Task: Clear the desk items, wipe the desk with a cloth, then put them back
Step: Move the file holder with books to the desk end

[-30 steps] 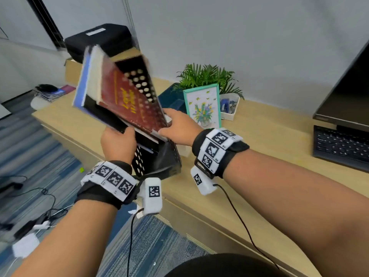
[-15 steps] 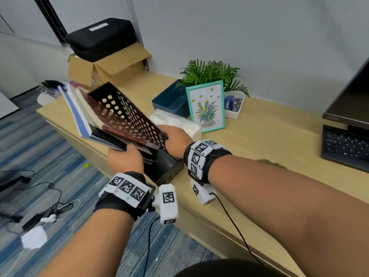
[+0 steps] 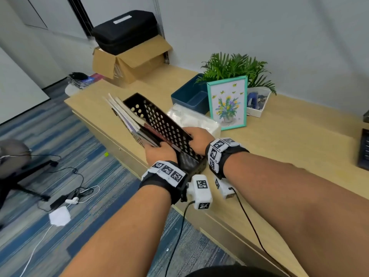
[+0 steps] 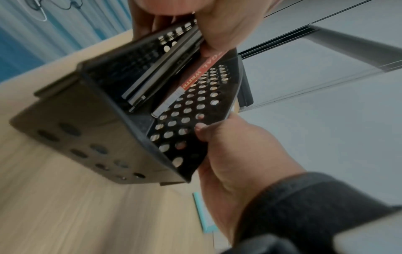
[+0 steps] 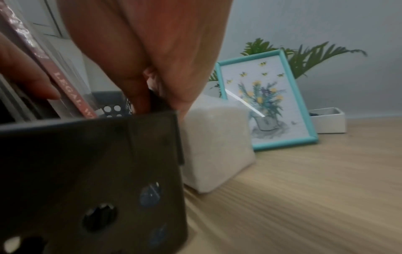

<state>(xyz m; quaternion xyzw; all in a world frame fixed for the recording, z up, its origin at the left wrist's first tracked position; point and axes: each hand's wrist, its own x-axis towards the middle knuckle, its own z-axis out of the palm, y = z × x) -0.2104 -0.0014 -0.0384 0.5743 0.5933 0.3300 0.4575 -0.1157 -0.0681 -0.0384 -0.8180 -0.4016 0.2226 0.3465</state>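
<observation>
A black perforated book holder point(image 3: 159, 124) with several books point(image 3: 121, 112) in it is tilted far over to the left, low over the desk's point(image 3: 279, 148) front edge. My left hand point(image 3: 157, 148) grips the near ends of the books and the holder's left wall. My right hand point(image 3: 191, 136) grips the holder's right wall. In the left wrist view the holder's base point(image 4: 87, 137) faces the camera, with a red book spine point(image 4: 202, 72) inside. My right hand point(image 4: 228, 146) pinches the perforated wall. Whether the base touches the desk is unclear.
A white tissue pack point(image 3: 193, 118) lies just behind the holder. Beyond it stand a teal-framed picture point(image 3: 227, 102), a blue bin point(image 3: 189, 94), a plant point(image 3: 235, 66) and a white tray point(image 3: 257, 102). A cardboard box point(image 3: 127, 60) sits far left and a keyboard point(image 3: 364, 148) at the right edge.
Both hands have brought the holder down from up in the air to just over the desk's front edge, and it now leans flatter to the left.
</observation>
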